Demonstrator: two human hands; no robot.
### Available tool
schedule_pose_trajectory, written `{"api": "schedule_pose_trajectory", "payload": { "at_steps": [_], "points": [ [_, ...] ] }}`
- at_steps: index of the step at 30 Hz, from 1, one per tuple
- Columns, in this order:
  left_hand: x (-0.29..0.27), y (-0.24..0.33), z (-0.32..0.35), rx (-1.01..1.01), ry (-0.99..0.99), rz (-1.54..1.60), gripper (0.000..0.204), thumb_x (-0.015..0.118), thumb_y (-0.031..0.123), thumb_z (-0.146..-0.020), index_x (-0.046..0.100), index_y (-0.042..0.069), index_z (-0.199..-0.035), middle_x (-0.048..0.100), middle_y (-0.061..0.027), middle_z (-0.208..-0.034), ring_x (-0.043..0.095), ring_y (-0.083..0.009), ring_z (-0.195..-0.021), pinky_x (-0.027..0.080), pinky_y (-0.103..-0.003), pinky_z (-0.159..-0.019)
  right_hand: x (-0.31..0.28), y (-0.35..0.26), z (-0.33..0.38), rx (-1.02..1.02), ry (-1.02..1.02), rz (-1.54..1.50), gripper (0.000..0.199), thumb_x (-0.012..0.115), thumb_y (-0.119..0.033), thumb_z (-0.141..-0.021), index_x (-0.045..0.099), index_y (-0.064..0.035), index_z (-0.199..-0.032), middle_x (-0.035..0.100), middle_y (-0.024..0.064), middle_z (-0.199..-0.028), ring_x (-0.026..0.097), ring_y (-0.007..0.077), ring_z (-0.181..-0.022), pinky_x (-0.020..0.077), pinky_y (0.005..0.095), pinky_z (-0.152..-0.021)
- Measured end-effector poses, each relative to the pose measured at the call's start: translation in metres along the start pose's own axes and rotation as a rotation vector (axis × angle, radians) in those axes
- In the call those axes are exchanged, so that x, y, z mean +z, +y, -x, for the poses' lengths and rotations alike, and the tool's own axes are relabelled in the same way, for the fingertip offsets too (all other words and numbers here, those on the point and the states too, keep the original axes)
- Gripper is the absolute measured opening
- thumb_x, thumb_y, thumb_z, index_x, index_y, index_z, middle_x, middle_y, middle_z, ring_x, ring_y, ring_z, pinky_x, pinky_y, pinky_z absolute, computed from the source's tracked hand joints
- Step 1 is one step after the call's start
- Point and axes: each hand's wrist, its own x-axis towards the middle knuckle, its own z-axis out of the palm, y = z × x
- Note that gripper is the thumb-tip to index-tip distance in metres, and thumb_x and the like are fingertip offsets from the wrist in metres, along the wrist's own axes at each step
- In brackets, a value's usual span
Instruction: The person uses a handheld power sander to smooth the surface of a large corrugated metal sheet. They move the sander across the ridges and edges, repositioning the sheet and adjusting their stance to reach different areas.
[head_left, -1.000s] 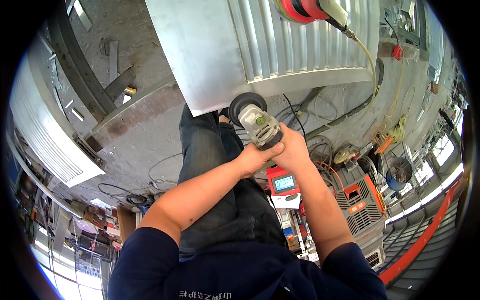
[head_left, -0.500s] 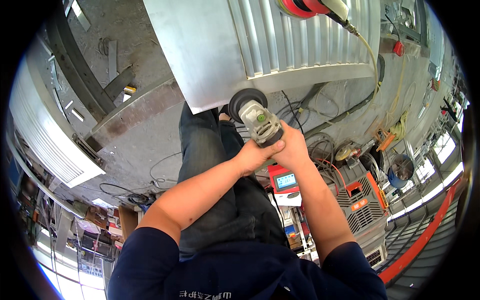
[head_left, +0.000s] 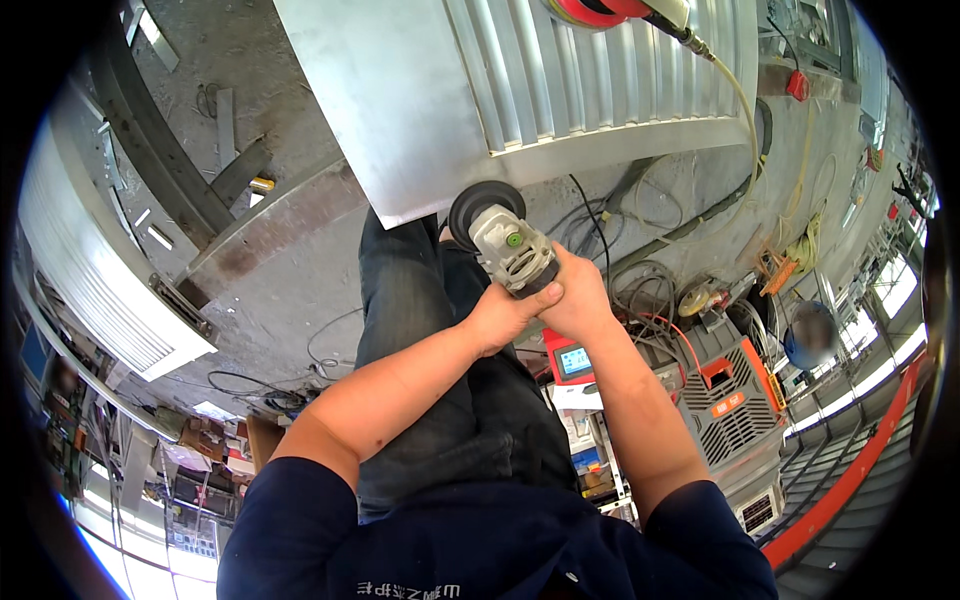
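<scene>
Both my hands are closed round the rear body of a grey angle grinder (head_left: 513,248), held above my legs. My left hand (head_left: 502,315) wraps it from the left, and my right hand (head_left: 580,293) grips from the right, against the left. The grinder's dark round disc (head_left: 484,208) points away from me, close to the near edge of a silver metal panel (head_left: 400,120). I cannot tell whether disc and panel touch. The panel has a flat left part and a ribbed right part. The fingers under the grinder are hidden.
A red sander (head_left: 597,10) with a pale hose (head_left: 745,95) rests on the panel's far part. Cables (head_left: 650,285) coil over the floor on the right, near a grey-and-orange machine (head_left: 735,405) and a blue bucket (head_left: 808,340). Another ribbed panel (head_left: 110,250) lies left, beside steel beams (head_left: 150,120).
The grinder and both hands have shifted very slightly left. The view has moved a little, and my grip looks the same.
</scene>
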Motion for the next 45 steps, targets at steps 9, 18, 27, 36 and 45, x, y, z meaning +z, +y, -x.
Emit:
{"api": "schedule_pose_trajectory", "payload": {
  "at_steps": [9,18,27,36,45],
  "points": [
    [0.001,-0.009,0.002,0.045,0.059,0.016,0.073,0.08,0.044,-0.088,0.052,0.001,-0.139,0.059,-0.0102,-0.136,0.054,-0.0202,-0.126,0.043,-0.037,-0.107,-0.001,0.0,0.0,-0.01,-0.057,0.028,0.037,0.072,-0.023,-0.073,0.056,0.0001,-0.097,0.068,0.0261,-0.088,0.066,0.0478,-0.086,0.0539,0.0526,-0.076],
    [0.005,-0.006,0.004,0.029,0.074,0.043,0.071,0.08,0.044,-0.088,0.05,0.006,-0.139,0.058,-0.0043,-0.131,0.054,-0.0156,-0.118,0.045,-0.034,-0.099,-0.004,-0.004,-0.003,-0.001,-0.041,0.015,0.038,0.073,-0.021,-0.072,0.061,-0.0015,-0.102,0.069,0.0251,-0.086,0.066,0.0469,-0.088,0.0544,0.0499,-0.076],
    [0.0,0.0,0.002,0.03,0.066,0.036,0.068,0.081,0.041,-0.088,0.055,0.001,-0.136,0.06,-0.0092,-0.133,0.055,-0.0195,-0.124,0.044,-0.036,-0.105,0.0,-0.003,-0.005,0.004,-0.021,0.084,0.039,0.073,-0.024,-0.072,0.058,-0.0011,-0.101,0.069,0.0259,-0.088,0.066,0.0468,-0.089,0.0541,0.0513,-0.077],
    [0.002,0.003,-0.003,0.073,0.052,0.086,0.065,0.081,0.038,-0.088,0.055,0.001,-0.135,0.061,-0.0075,-0.131,0.055,-0.0182,-0.121,0.044,-0.036,-0.105,-0.009,-0.01,-0.01,0.006,-0.02,0.139,0.039,0.072,-0.027,-0.072,0.055,-0.0017,-0.096,0.068,0.0251,-0.088,0.066,0.0464,-0.088,0.054,0.0529,-0.077],
    [-0.005,0.003,0.013,0.079,0.142,-0.01,0.072,0.085,0.038,-0.084,0.053,0.006,-0.139,0.06,-0.0057,-0.132,0.056,-0.02,-0.123,0.045,-0.038,-0.105,0.014,-0.018,0.003,0.05,-0.001,0.018,0.038,0.068,-0.031,-0.076,0.058,-0.0022,-0.099,0.07,0.0256,-0.091,0.067,0.0462,-0.093,0.0546,0.0524,-0.08]
  ]
}}
